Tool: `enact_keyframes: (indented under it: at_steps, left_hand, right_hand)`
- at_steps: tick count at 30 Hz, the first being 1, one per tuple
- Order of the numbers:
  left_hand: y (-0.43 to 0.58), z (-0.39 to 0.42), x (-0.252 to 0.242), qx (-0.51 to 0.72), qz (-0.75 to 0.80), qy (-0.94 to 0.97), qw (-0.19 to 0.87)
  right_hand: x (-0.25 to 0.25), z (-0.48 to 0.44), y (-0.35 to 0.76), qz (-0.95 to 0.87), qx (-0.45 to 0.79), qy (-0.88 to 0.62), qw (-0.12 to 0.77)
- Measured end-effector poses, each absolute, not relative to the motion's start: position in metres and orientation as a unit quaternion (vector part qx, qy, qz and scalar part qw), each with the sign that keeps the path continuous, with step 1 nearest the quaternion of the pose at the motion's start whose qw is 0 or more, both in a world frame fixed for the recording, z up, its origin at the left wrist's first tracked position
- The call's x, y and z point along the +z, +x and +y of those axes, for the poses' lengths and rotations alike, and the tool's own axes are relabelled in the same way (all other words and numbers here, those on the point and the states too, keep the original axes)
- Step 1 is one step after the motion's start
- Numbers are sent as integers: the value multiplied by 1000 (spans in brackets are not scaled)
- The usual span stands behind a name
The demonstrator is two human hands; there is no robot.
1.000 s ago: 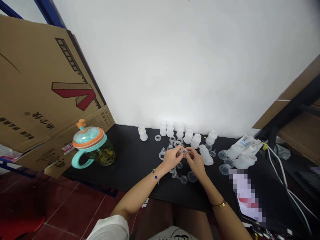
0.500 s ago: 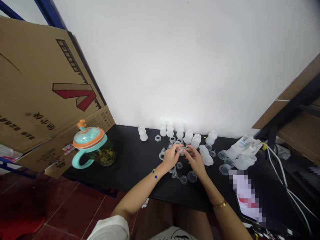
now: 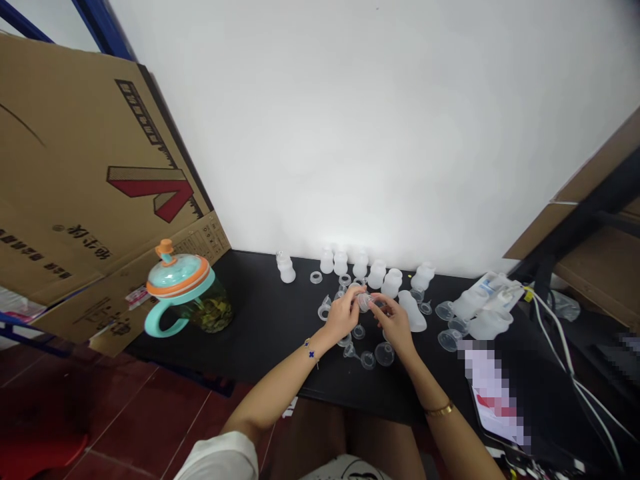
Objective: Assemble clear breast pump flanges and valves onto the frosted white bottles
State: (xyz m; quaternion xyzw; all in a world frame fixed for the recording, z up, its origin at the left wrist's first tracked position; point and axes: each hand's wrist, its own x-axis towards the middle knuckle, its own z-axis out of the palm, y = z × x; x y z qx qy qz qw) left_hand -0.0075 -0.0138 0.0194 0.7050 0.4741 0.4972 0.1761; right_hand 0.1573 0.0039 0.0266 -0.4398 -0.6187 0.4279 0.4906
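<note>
While two hands meet over the middle of the black table (image 3: 265,347), a small clear piece (image 3: 365,303) sits between their fingertips, held up off the top. The left hand (image 3: 343,316) is mostly closed, with its thumb and bent fingers gripping the left side of the piece. The right hand (image 3: 395,325) is partly closed too, with its thumb and fingertips pinching the right side of it. The piece is too small to see its shape well.

Just below the hands, on the near side, lie a clear cup (image 3: 385,354), a flat round clear part (image 3: 368,361) and a little funnel (image 3: 349,349). A clear ring (image 3: 324,309) lies to the left of the left hand. Just to the right of the right hand, a big white bottle (image 3: 412,313) lies tipped over.

On the far side, a bunch of small white bottles (image 3: 377,274) stands near the white wall (image 3: 360,133). One more bottle (image 3: 287,269) is off to their left, with another ring (image 3: 316,277) between.

Far to the right are more clear cups (image 3: 450,339), two white bottles lying down (image 3: 491,323) and a phone (image 3: 495,400). Far to the left stands a jug (image 3: 213,313) with leaves inside, next to a big brown box (image 3: 60,153)
</note>
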Motion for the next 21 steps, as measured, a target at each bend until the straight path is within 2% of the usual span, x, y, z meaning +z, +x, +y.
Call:
enact_keyframes:
  at_steps: [9,17,21]
  left_hand:
    - [-2,-20,28,462,478,712,227]
    - [-4,-11,31,527,425,612,409]
    - [-6,-8,28,535,417,575,457]
  right_hand:
    - [29,4,162,-591,412,-463,516]
    - [33,4,161,-578,445,-437,526]
    - [35,-1,159,-619,423,-426,506]
